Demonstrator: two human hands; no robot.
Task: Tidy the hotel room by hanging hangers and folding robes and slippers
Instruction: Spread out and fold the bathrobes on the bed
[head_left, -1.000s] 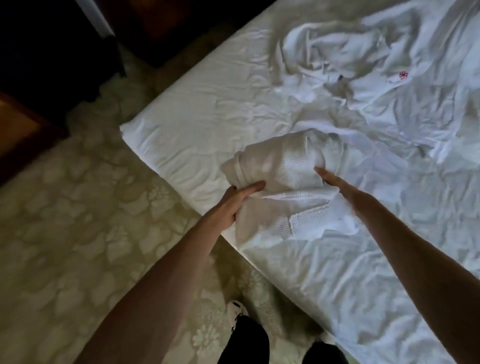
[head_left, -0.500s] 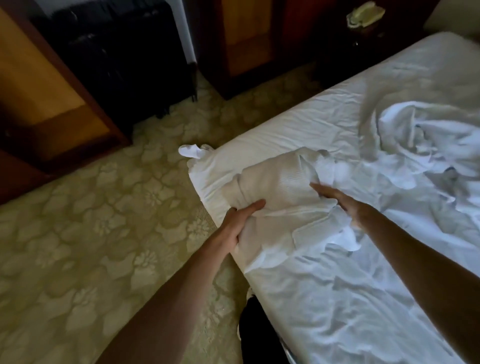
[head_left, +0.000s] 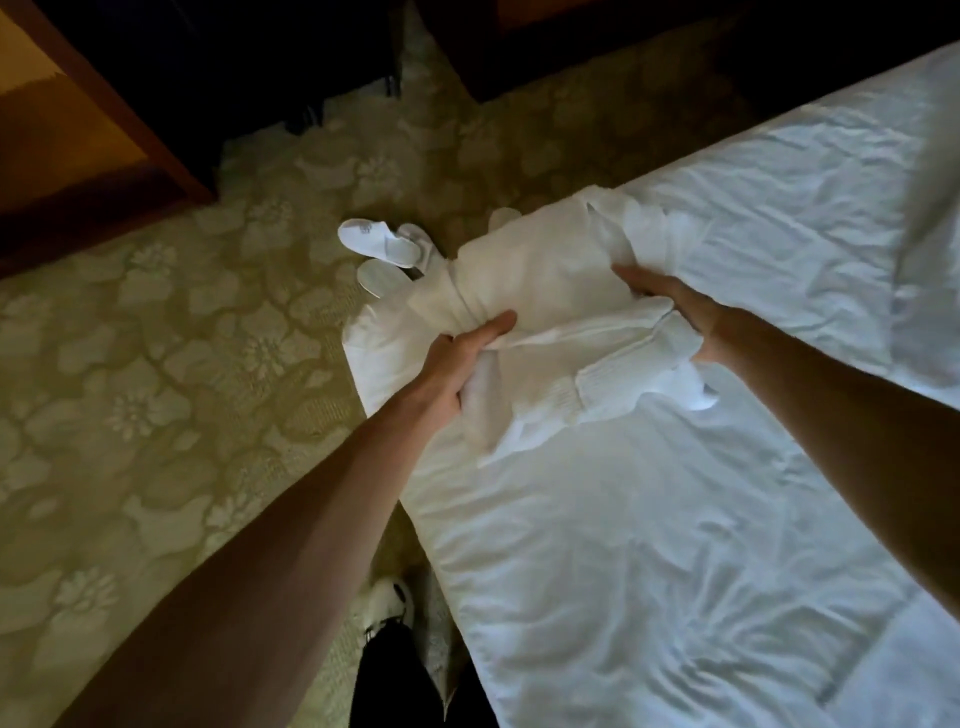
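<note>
A folded white waffle robe (head_left: 540, 291) lies at the corner of the bed (head_left: 649, 545). My left hand (head_left: 462, 358) grips its near left edge, thumb on top. My right hand (head_left: 670, 306) holds its right side, fingers pressed into the folds. A loose flap of the robe hangs out near my right wrist. White slippers (head_left: 379, 244) lie on the carpet just past the bed corner, one partly hidden by the robe.
Patterned beige carpet (head_left: 156, 389) covers the floor at left. Dark wooden furniture (head_left: 88, 156) stands at the upper left, more dark furniture along the top. My shoe and dark trouser leg (head_left: 389, 665) are at the bottom beside the bed edge.
Both hands have carried the folded robe toward the bed corner while my view swung left. The second crumpled robe has left the frame, and the slippers on the floor have come into sight.
</note>
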